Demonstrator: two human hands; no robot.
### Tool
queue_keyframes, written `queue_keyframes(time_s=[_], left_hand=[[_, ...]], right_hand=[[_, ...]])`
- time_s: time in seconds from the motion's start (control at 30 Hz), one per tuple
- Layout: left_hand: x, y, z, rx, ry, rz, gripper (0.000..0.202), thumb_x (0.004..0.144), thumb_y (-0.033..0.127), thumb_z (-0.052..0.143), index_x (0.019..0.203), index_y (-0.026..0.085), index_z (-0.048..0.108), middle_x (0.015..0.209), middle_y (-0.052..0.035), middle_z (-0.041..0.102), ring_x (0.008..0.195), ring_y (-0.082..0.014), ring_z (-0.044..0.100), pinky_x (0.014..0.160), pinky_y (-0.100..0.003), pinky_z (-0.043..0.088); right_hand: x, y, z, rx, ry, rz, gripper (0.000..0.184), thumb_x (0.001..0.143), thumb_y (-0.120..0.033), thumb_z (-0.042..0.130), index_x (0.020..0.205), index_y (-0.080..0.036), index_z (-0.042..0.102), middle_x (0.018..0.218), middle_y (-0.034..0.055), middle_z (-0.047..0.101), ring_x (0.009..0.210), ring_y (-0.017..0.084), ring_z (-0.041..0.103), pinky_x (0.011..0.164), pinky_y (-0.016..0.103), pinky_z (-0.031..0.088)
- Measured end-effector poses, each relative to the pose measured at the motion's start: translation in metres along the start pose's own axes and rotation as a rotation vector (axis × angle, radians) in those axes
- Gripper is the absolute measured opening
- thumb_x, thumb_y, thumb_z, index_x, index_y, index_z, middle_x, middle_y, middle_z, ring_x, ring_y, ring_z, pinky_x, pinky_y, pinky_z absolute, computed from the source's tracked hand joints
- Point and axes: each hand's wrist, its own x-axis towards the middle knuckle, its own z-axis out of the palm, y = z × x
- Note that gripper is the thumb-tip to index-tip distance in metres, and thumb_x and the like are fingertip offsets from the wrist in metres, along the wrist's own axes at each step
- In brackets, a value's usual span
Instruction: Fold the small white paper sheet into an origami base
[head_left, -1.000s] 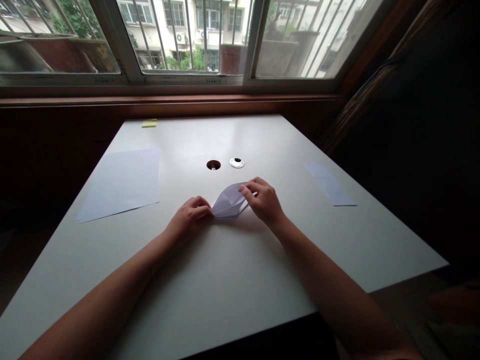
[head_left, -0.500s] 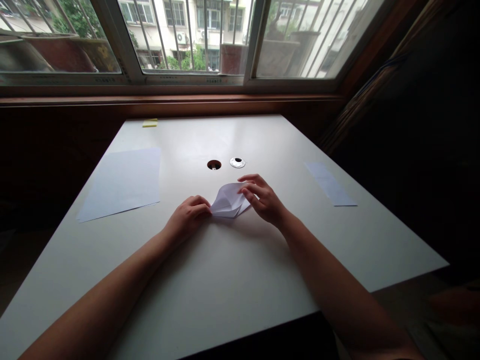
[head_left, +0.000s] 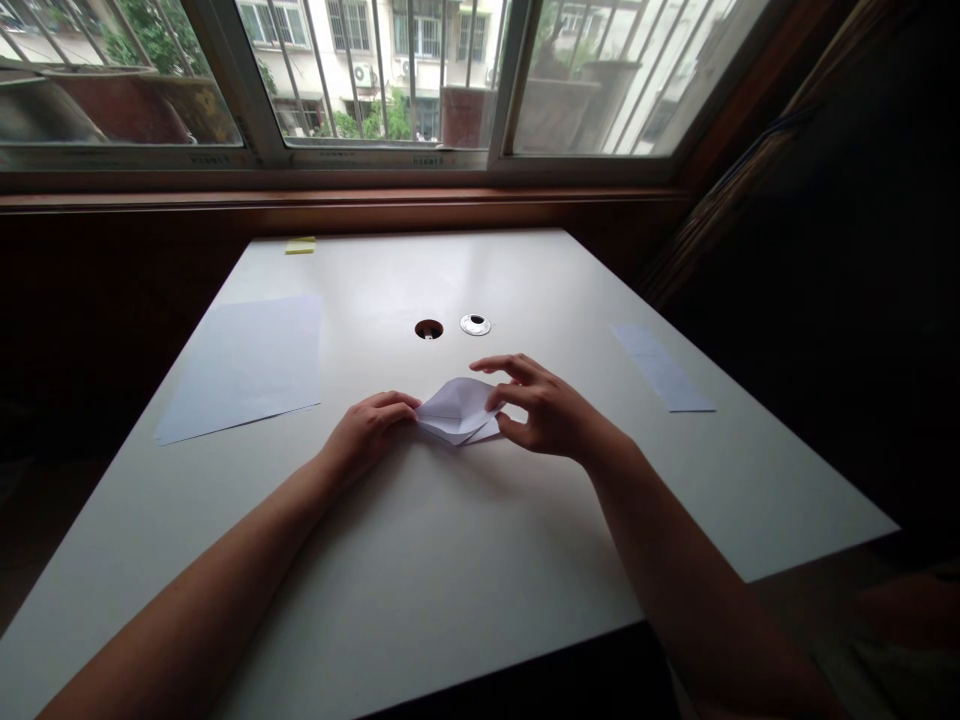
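A folded piece of white paper (head_left: 456, 408) rests on the white table (head_left: 435, 560) between my hands, its upper layer bulging open like a pocket. The left corner is pinched by my left hand (head_left: 371, 425), whose fingers are closed on it. On the other side my right hand (head_left: 551, 405) grips the paper's right edge between thumb and a finger. Its index finger is stretched out above the sheet. The paper's right end is partly hidden behind those fingers.
Larger white sheets (head_left: 247, 365) lie at the left, and a narrow paper strip (head_left: 660, 368) at the right. Behind the folded paper are a round hole (head_left: 429, 330) and a metal ring cover (head_left: 475, 324). A yellow-edged pad (head_left: 300, 245) sits at the far left edge, below the window.
My right hand has shifted slightly right and toward me, its thumb lower. The paper's raised layer is flatter and pulled wider. My left hand has moved slightly left.
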Motion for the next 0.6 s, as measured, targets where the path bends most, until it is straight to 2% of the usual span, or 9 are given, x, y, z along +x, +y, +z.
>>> queue_keyframes(time_s=[0.23,0.37,0.43,0.53,0.6], left_hand=[[-0.002,-0.005,0.005,0.06,0.062,-0.003,0.02,0.097,0.022,0.048,0.101,0.022,0.068,0.122,-0.0047,0.066,0.099,-0.0172,0.068,0.086,-0.032,0.056],[0.0,0.002,0.002,0.067,0.085,0.017,0.025,0.092,0.017,0.051,0.113,0.024,0.062,0.129,-0.0075,0.06,0.111,-0.0202,0.064,0.092,-0.036,0.055],[0.001,0.01,-0.003,0.051,0.038,0.059,0.03,0.088,0.016,0.054,0.117,0.023,0.059,0.135,-0.0092,0.055,0.12,-0.0234,0.058,0.099,-0.04,0.052],[0.001,0.019,-0.008,0.045,-0.048,0.107,0.033,0.086,0.023,0.06,0.118,0.024,0.056,0.14,-0.0104,0.051,0.124,-0.0264,0.054,0.104,-0.045,0.048],[0.001,0.02,-0.007,0.064,-0.028,0.139,0.033,0.086,0.031,0.065,0.117,0.023,0.056,0.139,-0.0112,0.051,0.126,-0.0287,0.05,0.105,-0.047,0.047]], right_hand=[[0.004,-0.009,-0.001,0.138,-0.097,0.003,0.009,0.082,-0.013,0.061,0.081,-0.022,0.065,0.114,0.006,0.067,0.085,0.018,0.066,0.076,0.034,0.055],[0.007,-0.007,0.006,0.182,-0.089,0.005,0.006,0.085,-0.016,0.061,0.084,-0.021,0.066,0.093,0.0051,0.069,0.078,0.016,0.065,0.07,0.029,0.053],[0.008,-0.005,0.01,0.195,-0.07,0.014,0.006,0.086,-0.018,0.061,0.084,-0.02,0.066,0.089,0.0045,0.068,0.076,0.015,0.064,0.069,0.028,0.053],[0.009,-0.004,0.017,0.231,-0.025,0.028,0.007,0.089,-0.02,0.062,0.083,-0.02,0.066,0.087,0.0042,0.067,0.072,0.014,0.062,0.067,0.027,0.052],[0.011,-0.006,0.022,0.244,0.008,0.045,0.008,0.09,-0.022,0.062,0.083,-0.019,0.066,0.086,0.0043,0.066,0.071,0.013,0.062,0.067,0.027,0.052]])
